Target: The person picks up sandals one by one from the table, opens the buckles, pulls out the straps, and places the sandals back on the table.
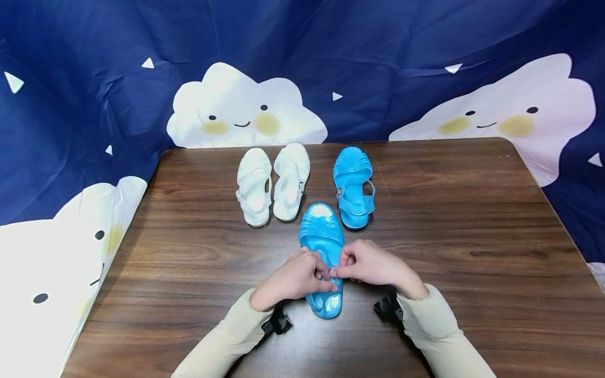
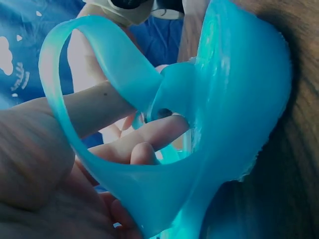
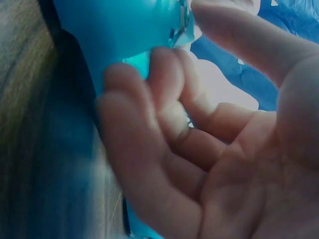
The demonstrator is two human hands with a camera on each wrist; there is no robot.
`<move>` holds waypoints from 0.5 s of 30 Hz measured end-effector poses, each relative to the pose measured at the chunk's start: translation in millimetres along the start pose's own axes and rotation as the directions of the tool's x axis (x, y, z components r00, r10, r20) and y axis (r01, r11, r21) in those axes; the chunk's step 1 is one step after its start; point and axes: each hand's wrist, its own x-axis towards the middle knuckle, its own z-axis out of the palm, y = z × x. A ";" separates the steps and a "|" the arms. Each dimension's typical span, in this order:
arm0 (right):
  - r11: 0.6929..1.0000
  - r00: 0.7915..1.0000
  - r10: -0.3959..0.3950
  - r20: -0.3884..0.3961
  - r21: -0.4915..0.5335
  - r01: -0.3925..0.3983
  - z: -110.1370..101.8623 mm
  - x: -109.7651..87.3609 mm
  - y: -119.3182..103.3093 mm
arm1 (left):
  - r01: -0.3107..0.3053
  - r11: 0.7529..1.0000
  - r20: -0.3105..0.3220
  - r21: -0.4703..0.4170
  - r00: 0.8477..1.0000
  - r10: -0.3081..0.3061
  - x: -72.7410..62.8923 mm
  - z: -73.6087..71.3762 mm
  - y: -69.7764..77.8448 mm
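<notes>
In the head view a blue jelly sandal [image 1: 323,227] lies sole down near the table's middle, toe pointing away. My left hand [image 1: 295,275] is at its left side, thumb and fingers at the ankle strap. The left wrist view shows the looped strap [image 2: 117,55] with the left hand's fingers [image 2: 154,134] reaching through it and holding it by the buckle end. From the right, my right hand [image 1: 373,265] pinches the strap's small metal buckle [image 3: 180,25] between thumb and forefinger; its other fingers curl below. The exact grip on the strap tip is partly hidden.
A second blue sandal [image 1: 353,163] stands just behind to the right. Two white sandals [image 1: 255,199] stand side by side at the back left of the brown wooden table [image 1: 472,236]. A dark blue cloth [image 1: 378,52] with clouds hangs behind the table.
</notes>
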 end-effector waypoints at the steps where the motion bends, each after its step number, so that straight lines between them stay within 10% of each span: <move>1: 1.000 1.000 0.004 0.001 0.001 -0.004 0.0 -0.2 -0.7 | -0.009 1.000 -0.009 0.000 1.000 0.009 0.3 0.4 -0.2; 15: 0.998 0.998 0.061 0.017 -0.018 -0.060 1.1 -0.8 -5.0 | 0.063 0.979 0.011 -0.195 0.998 -0.062 6.9 3.9 -5.8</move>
